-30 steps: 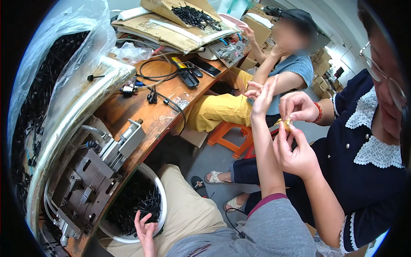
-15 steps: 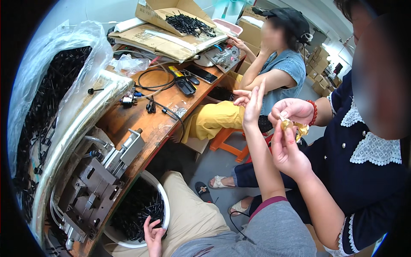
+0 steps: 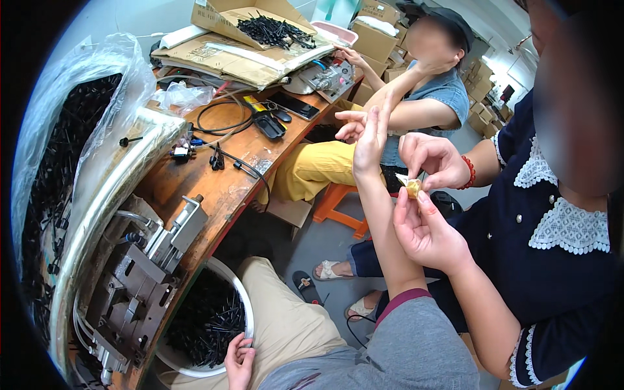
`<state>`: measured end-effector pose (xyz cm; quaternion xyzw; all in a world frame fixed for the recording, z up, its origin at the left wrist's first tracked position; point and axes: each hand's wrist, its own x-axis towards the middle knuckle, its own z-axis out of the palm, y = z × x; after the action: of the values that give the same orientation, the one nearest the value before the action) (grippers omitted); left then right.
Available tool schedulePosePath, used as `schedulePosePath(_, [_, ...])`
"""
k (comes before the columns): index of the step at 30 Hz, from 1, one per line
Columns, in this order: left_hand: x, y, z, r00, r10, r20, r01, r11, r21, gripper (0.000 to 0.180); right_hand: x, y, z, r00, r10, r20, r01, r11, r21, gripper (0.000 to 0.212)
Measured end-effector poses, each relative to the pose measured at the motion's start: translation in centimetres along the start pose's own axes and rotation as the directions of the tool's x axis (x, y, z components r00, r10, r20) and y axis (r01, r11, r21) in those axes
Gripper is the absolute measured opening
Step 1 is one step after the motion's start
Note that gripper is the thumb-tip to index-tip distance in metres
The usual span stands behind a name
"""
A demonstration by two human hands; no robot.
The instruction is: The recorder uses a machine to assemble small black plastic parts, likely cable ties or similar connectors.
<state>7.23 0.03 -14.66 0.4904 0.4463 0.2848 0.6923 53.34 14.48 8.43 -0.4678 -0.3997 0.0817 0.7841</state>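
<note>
My right arm is raised, and my right hand (image 3: 370, 146) is held up with its fingers stretched out and nothing in it. Just right of it, another person's two hands pinch a small gold-wrapped piece (image 3: 413, 188). Low in the view, my left hand (image 3: 239, 361) rests by the rim of a white bucket (image 3: 249, 311), its fingers loosely bent and no object visible in them. Thin black plastic parts (image 3: 208, 318) fill the bucket beside my leg.
A metal fixture (image 3: 133, 302) stands on the wooden bench (image 3: 221, 195) at left, near a plastic-lined heap of black parts (image 3: 68, 156). Cables, a phone (image 3: 294, 105) and a cardboard box (image 3: 224, 19) lie farther back. A seated co-worker (image 3: 422, 97) is beyond an orange stool (image 3: 338, 211).
The other person's hands have shifted the gold-wrapped piece left and down, and it looks more compact. My left hand's fingers have come closer together. The seated co-worker's hand has moved from face to cheek.
</note>
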Motion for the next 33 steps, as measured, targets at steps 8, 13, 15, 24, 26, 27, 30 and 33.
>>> schedulePosePath(8, [1.0,-0.5,-0.6,0.996,0.085,-0.009,-0.078,0.950,0.303,0.044,-9.1,6.4,-1.5,0.893,0.413,0.176,-0.353,0.888,-0.294,0.026])
schedulePosePath(13, [0.4,0.3,-0.8,0.974,-0.051,-0.222,0.040,0.998,-0.054,0.047,-20.6,9.9,-0.3,0.628,0.691,0.357,-0.585,0.722,-0.370,0.011])
schedulePosePath(15, [0.7,0.3,-1.4,0.957,-0.065,-0.281,0.026,0.989,-0.142,0.047,-24.9,11.5,-0.6,0.648,0.670,0.364,-0.590,0.743,-0.317,0.010])
schedulePosePath(24, [1.3,2.1,-2.7,0.914,-0.057,-0.401,-0.061,0.960,-0.275,0.056,-31.7,9.8,2.2,0.484,0.818,0.310,-0.624,0.572,-0.532,0.046])
schedulePosePath(26, [1.5,2.3,-2.2,0.917,-0.056,-0.394,-0.073,0.949,-0.306,0.057,-33.5,10.4,1.8,0.582,0.753,0.306,-0.481,0.622,-0.618,0.036])
schedulePosePath(27, [1.2,2.5,-2.6,0.907,-0.051,-0.418,-0.092,0.944,-0.316,0.057,-33.9,10.3,2.8,0.617,0.710,0.338,-0.396,0.652,-0.646,0.031])
schedulePosePath(30, [0.8,2.5,-3.3,0.894,-0.048,-0.446,-0.122,0.931,-0.345,0.058,-34.5,9.5,4.3,0.672,0.589,0.448,-0.241,0.746,-0.620,0.018])
schedulePosePath(33, [1.3,2.2,-3.0,0.910,-0.072,-0.409,-0.096,0.922,-0.375,0.058,-34.4,9.3,2.9,0.689,0.582,0.433,-0.207,0.730,-0.652,0.014])
